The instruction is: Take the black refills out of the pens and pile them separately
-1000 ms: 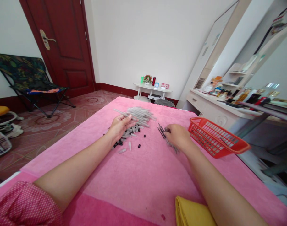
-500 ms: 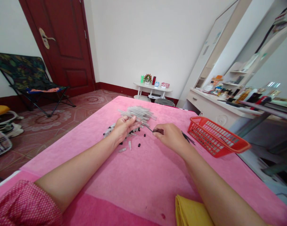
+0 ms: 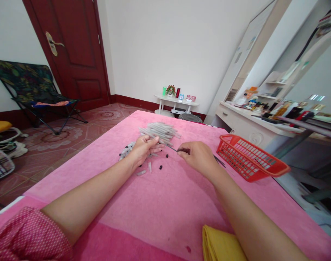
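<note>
My left hand [image 3: 146, 148] is closed in a pinch, thumb on top, at the far end of a thin dark rod [image 3: 171, 147] that looks like a pen refill. Whether anything else sits between those fingers is hidden. The rod's near end is gripped by my right hand [image 3: 194, 154], its fingertips pressed together. Behind my left hand lies a heap of pale translucent tubes [image 3: 162, 129], like pen barrels. Left of that hand, partly covered by it, is a pile of clear and black small pieces [image 3: 124, 151]. Two small black plugs [image 3: 161, 167] and clear caps [image 3: 149, 167] lie nearer me.
An orange-red plastic basket [image 3: 252, 159] stands on the pink cloth [image 3: 165, 203] at the right. Several dark thin rods [image 3: 219, 161] lie between it and my right wrist. A folded yellow cloth [image 3: 219, 244] is at the front edge, beneath my right forearm.
The shiny tip at the rod's far end, visible before, is now hidden at my left fingers. My left hand has shifted slightly right; my right hand has hardly moved.
</note>
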The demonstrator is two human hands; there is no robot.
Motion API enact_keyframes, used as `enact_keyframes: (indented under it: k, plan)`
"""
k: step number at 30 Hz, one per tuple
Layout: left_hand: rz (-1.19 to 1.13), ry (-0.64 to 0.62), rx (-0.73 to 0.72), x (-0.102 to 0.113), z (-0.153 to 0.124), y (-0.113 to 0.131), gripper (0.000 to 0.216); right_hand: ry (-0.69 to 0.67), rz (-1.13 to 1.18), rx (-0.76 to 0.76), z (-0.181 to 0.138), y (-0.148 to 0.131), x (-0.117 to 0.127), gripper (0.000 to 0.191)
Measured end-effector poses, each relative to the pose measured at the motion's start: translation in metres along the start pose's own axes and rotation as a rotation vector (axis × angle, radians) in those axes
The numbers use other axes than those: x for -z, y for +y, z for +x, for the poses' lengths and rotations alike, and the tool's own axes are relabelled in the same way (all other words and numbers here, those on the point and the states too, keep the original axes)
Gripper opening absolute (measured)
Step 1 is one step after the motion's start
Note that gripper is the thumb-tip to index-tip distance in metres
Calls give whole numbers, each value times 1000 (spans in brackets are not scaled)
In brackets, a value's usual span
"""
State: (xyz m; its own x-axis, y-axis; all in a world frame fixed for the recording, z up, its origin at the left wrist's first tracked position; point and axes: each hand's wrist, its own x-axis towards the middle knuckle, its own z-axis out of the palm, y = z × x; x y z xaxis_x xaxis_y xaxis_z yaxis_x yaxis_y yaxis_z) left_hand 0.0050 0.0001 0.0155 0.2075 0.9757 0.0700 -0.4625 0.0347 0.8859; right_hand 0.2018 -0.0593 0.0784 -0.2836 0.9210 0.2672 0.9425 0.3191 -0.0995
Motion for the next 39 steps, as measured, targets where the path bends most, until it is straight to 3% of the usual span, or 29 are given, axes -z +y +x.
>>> enact_keyframes:
  k: [14,26,29,34,36,39]
  plan:
    - [29,-52,91,3,1,0,28,64,-245,106,1,-4,1,20]
    - [30,-118,123,-1,-3,-1,25,83,-198,166,5,0,-2,18]
    - [-11,-123,122,-7,-6,-2,22,183,-130,183,3,-5,-6,18]
    - [-229,-16,44,-10,-3,0,3,535,-40,220,-8,-20,-11,20]
    - [-336,55,13,-8,0,3,5,504,3,318,-10,-25,-17,20]
    - [-461,159,18,-5,3,7,8,291,67,491,-11,-28,-36,20]
